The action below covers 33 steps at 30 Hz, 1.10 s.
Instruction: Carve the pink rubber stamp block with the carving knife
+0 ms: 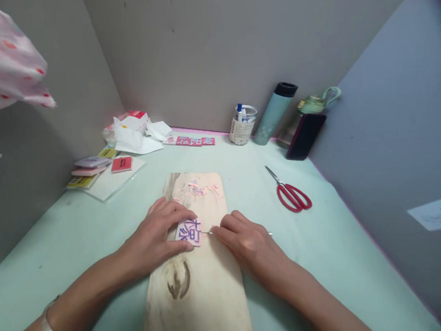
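Note:
My left hand (pixel 157 236) presses flat on a small pink card (pixel 189 232) with a purple character, holding it down on a pale wooden board (pixel 196 293). My right hand (pixel 243 239) grips a thin metal craft knife (pixel 207 233), its tip touching the card's right edge. Pink paper scraps (pixel 201 189) lie on the board's far end.
Red-handled scissors (pixel 291 192) lie right of the board on the mint-green table (pixel 329 238). At the back stand a jar of pens (pixel 242 124), a teal bottle (pixel 274 113), a dark phone (pixel 305 135) and a green teapot (pixel 318 101). Coloured pads (pixel 96 169) and crumpled paper (pixel 135 134) sit far left.

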Each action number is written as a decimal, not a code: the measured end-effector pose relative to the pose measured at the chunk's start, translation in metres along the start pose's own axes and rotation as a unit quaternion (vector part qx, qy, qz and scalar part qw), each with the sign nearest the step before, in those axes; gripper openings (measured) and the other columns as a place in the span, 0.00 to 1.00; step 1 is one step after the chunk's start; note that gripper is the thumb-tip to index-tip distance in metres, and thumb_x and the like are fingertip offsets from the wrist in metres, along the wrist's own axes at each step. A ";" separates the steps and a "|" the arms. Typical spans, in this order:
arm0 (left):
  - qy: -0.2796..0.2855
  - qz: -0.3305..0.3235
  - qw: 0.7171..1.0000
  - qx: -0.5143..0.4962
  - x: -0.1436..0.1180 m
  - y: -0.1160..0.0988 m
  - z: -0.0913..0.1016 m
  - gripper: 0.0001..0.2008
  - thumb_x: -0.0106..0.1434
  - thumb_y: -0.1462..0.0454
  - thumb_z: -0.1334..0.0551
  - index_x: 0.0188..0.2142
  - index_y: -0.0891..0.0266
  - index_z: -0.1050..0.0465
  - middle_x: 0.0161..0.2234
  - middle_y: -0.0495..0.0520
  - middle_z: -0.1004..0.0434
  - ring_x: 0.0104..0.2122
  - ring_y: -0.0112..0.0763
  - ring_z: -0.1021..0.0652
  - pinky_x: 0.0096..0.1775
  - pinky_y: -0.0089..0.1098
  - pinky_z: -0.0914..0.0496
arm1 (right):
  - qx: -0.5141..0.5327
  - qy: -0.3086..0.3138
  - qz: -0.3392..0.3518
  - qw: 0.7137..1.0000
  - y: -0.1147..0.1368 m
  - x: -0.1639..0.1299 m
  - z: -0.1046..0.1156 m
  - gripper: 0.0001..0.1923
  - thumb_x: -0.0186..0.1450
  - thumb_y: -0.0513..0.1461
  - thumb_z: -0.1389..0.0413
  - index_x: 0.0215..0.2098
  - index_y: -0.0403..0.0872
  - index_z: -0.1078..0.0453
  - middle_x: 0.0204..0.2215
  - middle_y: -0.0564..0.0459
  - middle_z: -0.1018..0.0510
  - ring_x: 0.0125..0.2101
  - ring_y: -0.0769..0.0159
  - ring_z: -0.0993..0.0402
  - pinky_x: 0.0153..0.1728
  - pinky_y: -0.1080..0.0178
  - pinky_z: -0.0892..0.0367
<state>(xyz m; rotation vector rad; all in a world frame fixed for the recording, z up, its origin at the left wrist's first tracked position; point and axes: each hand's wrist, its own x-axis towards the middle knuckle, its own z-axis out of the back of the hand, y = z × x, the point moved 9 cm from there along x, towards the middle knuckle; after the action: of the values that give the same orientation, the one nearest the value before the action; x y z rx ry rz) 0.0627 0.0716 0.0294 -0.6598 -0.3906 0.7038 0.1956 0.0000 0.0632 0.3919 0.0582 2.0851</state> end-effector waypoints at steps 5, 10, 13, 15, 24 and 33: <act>-0.001 0.004 1.000 -0.003 0.000 -0.001 0.001 0.18 0.61 0.62 0.32 0.51 0.55 0.26 0.48 0.53 0.26 0.52 0.47 0.32 0.59 0.49 0.40 | -0.029 -0.040 0.031 0.998 0.008 -0.003 0.002 0.11 0.68 0.25 0.46 0.33 0.43 0.28 0.28 0.52 0.30 0.31 0.63 0.36 0.26 0.61 0.44; -0.003 -0.005 1.000 0.001 0.000 -0.001 0.000 0.18 0.62 0.62 0.32 0.52 0.55 0.27 0.48 0.53 0.26 0.52 0.45 0.31 0.58 0.48 0.39 | -0.003 -0.042 0.028 0.999 0.006 -0.006 0.000 0.12 0.67 0.24 0.47 0.36 0.43 0.27 0.28 0.52 0.29 0.31 0.63 0.35 0.27 0.62 0.40; -0.015 -0.011 1.000 0.008 -0.001 0.000 0.000 0.18 0.62 0.62 0.31 0.52 0.54 0.27 0.48 0.53 0.26 0.52 0.45 0.31 0.59 0.48 0.40 | -0.009 -0.055 0.041 0.998 0.008 -0.006 0.001 0.12 0.69 0.25 0.48 0.38 0.43 0.26 0.28 0.51 0.29 0.31 0.62 0.36 0.26 0.62 0.40; -0.020 -0.014 1.000 0.009 -0.001 0.000 0.000 0.19 0.61 0.62 0.31 0.52 0.54 0.27 0.48 0.52 0.26 0.52 0.45 0.31 0.60 0.48 0.40 | -0.021 -0.068 0.057 0.996 0.011 -0.007 0.003 0.11 0.70 0.25 0.49 0.39 0.41 0.26 0.27 0.51 0.29 0.31 0.61 0.36 0.25 0.61 0.40; -0.019 -0.012 1.000 0.000 -0.002 0.000 0.001 0.17 0.63 0.60 0.32 0.51 0.54 0.26 0.48 0.53 0.26 0.52 0.45 0.31 0.59 0.48 0.40 | -0.048 -0.087 0.109 0.989 0.020 -0.008 0.009 0.14 0.71 0.25 0.52 0.40 0.38 0.25 0.27 0.49 0.28 0.30 0.61 0.37 0.26 0.60 0.38; -0.026 -0.019 0.999 0.003 -0.002 0.001 0.000 0.19 0.61 0.63 0.30 0.51 0.54 0.27 0.48 0.52 0.26 0.52 0.45 0.31 0.60 0.48 0.42 | -0.069 -0.086 0.133 0.985 0.026 -0.010 0.008 0.12 0.69 0.24 0.50 0.39 0.38 0.24 0.28 0.48 0.28 0.30 0.60 0.37 0.26 0.59 0.36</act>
<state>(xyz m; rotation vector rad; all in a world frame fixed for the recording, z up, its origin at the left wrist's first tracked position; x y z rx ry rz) 0.0609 0.0706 0.0288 -0.6280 -0.4478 0.6871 0.1815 -0.0228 0.0734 0.5164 -0.2531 2.2916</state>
